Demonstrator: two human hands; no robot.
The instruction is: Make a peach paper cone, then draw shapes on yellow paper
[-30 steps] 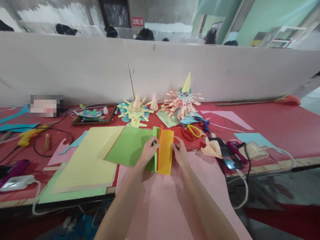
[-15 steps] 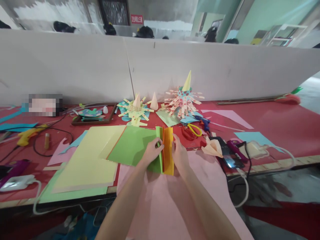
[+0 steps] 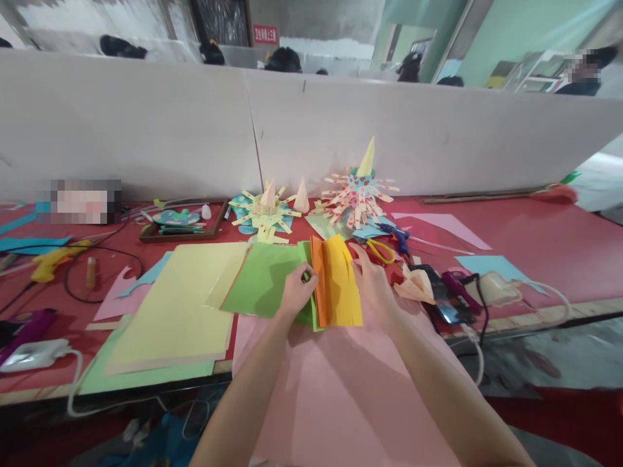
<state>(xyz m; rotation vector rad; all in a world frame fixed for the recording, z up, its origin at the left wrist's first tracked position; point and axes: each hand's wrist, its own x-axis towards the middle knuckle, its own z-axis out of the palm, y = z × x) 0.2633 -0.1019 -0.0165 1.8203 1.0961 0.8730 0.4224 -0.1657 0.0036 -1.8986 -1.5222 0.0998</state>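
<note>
A stack of coloured paper sheets lies on the red table (image 3: 535, 240). My left hand (image 3: 295, 295) pinches the edge of the green sheets (image 3: 263, 279) at the fold. My right hand (image 3: 374, 285) holds the yellow and orange sheets (image 3: 338, 285), bent over to the right. A large pink sheet (image 3: 341, 389) lies under both hands and hangs over the table's front edge. Pale yellow sheets (image 3: 180, 305) lie to the left.
Paper crafts with cones (image 3: 357, 188) stand at the back by a white partition (image 3: 146, 130). Scissors (image 3: 379, 250), a phone (image 3: 440, 295), glue guns (image 3: 48, 263) and cables lie around. A brown tray (image 3: 182, 224) sits at back left. Other people's heads show beyond the partition.
My right hand moved right and turned the yellow and orange sheets from upright to folded over rightward. My left hand stayed on the green sheets.
</note>
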